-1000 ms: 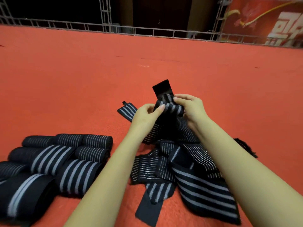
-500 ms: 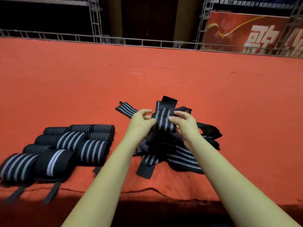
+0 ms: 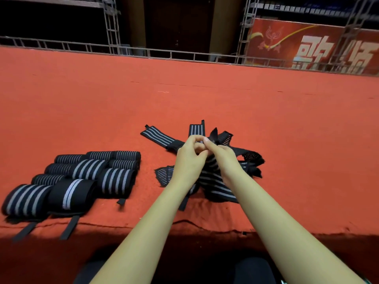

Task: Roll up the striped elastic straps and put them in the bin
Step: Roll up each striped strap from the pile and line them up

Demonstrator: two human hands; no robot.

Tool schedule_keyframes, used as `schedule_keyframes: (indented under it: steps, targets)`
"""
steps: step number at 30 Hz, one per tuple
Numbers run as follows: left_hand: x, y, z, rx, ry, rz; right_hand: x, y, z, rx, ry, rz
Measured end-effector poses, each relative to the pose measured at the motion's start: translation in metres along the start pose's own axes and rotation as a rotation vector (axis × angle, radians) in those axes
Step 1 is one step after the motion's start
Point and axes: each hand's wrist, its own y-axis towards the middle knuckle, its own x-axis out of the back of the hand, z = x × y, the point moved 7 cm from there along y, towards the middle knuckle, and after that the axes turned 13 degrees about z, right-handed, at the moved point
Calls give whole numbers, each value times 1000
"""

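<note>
A loose heap of black elastic straps with grey stripes (image 3: 217, 181) lies on the red cloth in front of me. My left hand (image 3: 189, 158) and my right hand (image 3: 222, 155) meet above the heap, fingertips pinched together on the end of one striped strap (image 3: 213, 136), whose black tab sticks up between them. Flat strap ends (image 3: 158, 135) fan out beyond my hands. To the left, several rolled straps (image 3: 82, 177) lie side by side in rows. No bin is in view.
The red-covered surface (image 3: 205, 95) stretches far ahead and to both sides; its front edge (image 3: 205, 226) runs just below the straps. Metal railings (image 3: 164, 53) and a red banner (image 3: 307, 50) stand behind it. Loose tabs (image 3: 69, 226) hang over the front edge.
The view has pulled back and lifted, showing the cloth's front edge. My hands have closed in together on the strap, and its black tab end has shortened and tilted to the right.
</note>
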Motion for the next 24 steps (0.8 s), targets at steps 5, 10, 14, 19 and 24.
schedule_keyframes:
  steps: [5,10,14,19,24]
  targets:
    - [-15,7,10,87,425,265,22,0,21,-3,-175,-54]
    - [-18,16,25,49,556,239,42,-2,26,37,-242,-167]
    - [-25,17,52,70,650,305,61,-4,33,83,-210,-264]
    - [-35,20,34,-253,707,122,70,-7,30,113,-227,-310]
    - [-67,17,59,-188,891,479,96,-10,15,187,-55,-571]
